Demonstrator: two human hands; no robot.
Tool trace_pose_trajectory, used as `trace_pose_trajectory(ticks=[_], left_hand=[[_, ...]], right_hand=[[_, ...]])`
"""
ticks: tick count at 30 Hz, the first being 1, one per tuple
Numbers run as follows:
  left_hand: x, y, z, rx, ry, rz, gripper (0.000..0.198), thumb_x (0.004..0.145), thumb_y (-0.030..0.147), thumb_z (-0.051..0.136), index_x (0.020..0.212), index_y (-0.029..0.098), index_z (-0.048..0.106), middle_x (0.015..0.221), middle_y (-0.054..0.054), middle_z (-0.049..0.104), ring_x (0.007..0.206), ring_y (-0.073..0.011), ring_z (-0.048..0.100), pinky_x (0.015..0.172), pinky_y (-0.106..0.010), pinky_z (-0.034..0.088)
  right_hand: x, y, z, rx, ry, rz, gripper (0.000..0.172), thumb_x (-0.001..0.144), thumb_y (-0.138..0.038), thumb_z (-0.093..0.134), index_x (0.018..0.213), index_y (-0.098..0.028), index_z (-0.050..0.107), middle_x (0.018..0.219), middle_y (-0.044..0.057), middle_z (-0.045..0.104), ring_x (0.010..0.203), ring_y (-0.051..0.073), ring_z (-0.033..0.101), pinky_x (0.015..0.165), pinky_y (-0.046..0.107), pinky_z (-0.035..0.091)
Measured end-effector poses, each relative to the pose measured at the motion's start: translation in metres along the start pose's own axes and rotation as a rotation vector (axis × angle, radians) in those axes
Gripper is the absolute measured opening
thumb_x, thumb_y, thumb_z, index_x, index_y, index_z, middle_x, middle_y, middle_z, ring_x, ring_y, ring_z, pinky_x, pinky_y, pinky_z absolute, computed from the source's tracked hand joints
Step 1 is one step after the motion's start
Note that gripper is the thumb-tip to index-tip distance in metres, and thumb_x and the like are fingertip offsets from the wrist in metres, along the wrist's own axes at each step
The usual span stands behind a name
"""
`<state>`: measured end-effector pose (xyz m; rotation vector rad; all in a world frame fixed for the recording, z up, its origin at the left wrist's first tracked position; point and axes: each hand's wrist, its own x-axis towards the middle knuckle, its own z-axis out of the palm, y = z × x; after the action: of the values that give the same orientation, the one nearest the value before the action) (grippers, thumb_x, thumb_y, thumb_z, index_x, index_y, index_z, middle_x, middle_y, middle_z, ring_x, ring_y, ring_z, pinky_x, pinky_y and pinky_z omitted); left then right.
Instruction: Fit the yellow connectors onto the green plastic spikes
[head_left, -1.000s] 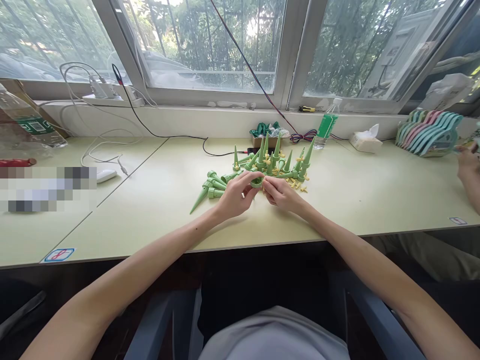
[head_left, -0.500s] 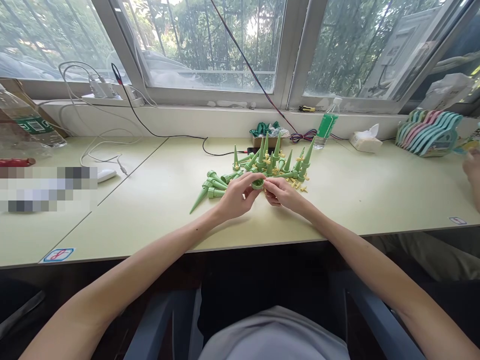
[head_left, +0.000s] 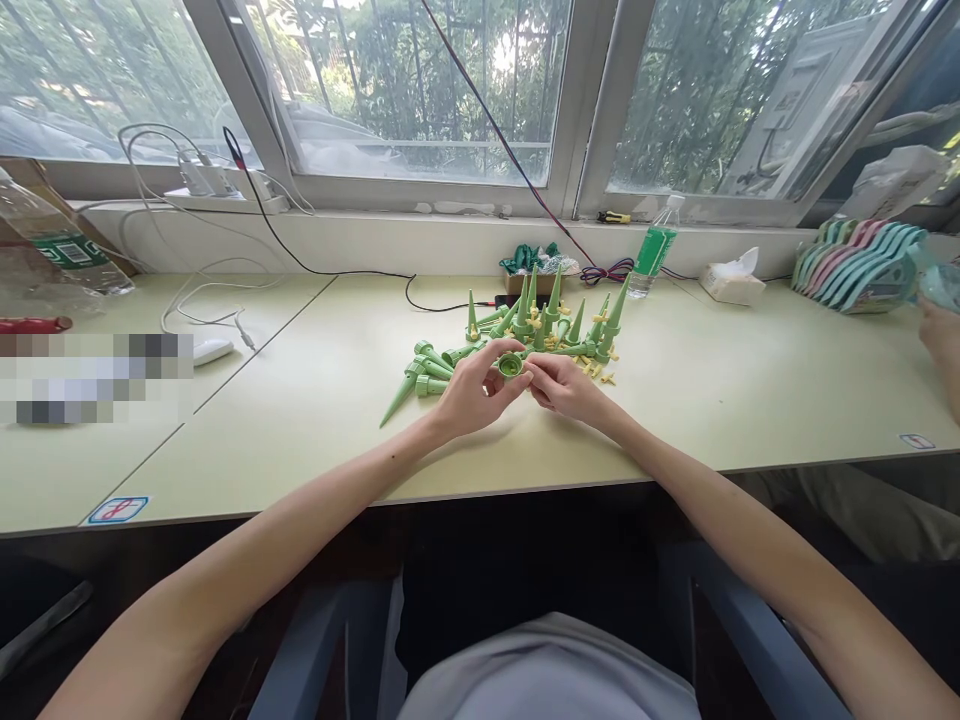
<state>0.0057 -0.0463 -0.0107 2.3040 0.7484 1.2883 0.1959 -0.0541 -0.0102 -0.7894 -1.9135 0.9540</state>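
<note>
My left hand (head_left: 474, 393) is closed around a green plastic watering spike (head_left: 511, 366), whose round hollow end faces up toward me. Close against it on the right, my right hand (head_left: 562, 384) has its thumb and fingers pinched together at the spike's side; whatever is between them is hidden. Behind my hands lies a pile of green watering spikes (head_left: 555, 300), some standing point up and others on their sides. Small yellow plastic pieces (head_left: 607, 379) are scattered among them and to their right. Several more spikes (head_left: 409, 390) lie left of my left hand.
At the back stand a small box (head_left: 525, 283) with green wrapping, a bottle with a green label (head_left: 654, 248), a tissue pack (head_left: 733, 280) and a row of pastel plastic items (head_left: 859, 266). White cables (head_left: 202, 290) lie at left. Another person's hand (head_left: 943, 335) is at the right edge.
My left hand has tilted the spike so that its open end faces me more, and its thumb now lies along the rim. The other person's hand at right now holds something light blue.
</note>
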Motion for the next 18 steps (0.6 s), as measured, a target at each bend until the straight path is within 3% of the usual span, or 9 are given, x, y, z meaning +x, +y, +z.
trace_pose_trajectory(ticks=[5,18], left_hand=[[0.0014,-0.0001,0.0004,0.035,0.035,0.014,0.024,0.094,0.040,0.062,0.103,0.017,0.062,0.084,-0.002,0.068,0.046,-0.0033,0.049,0.047,-0.019,0.040],[0.0024,-0.0042,0.0010,0.042,0.012,-0.031,0.028,0.095,0.043,0.059,0.097,0.017,0.065,0.080,-0.002,0.067,0.047,-0.0035,0.043,0.046,-0.019,0.038]], right_hand=[[-0.0002,0.0020,0.0003,-0.072,0.003,-0.030,0.043,0.100,-0.051,0.048,0.070,-0.021,0.045,0.054,-0.004,0.044,0.050,0.010,0.040,0.050,0.024,0.032],[0.0004,0.0007,0.0002,-0.112,-0.014,0.012,0.044,0.099,-0.052,0.047,0.069,-0.020,0.047,0.054,-0.004,0.044,0.052,0.011,0.040,0.052,0.025,0.032]])
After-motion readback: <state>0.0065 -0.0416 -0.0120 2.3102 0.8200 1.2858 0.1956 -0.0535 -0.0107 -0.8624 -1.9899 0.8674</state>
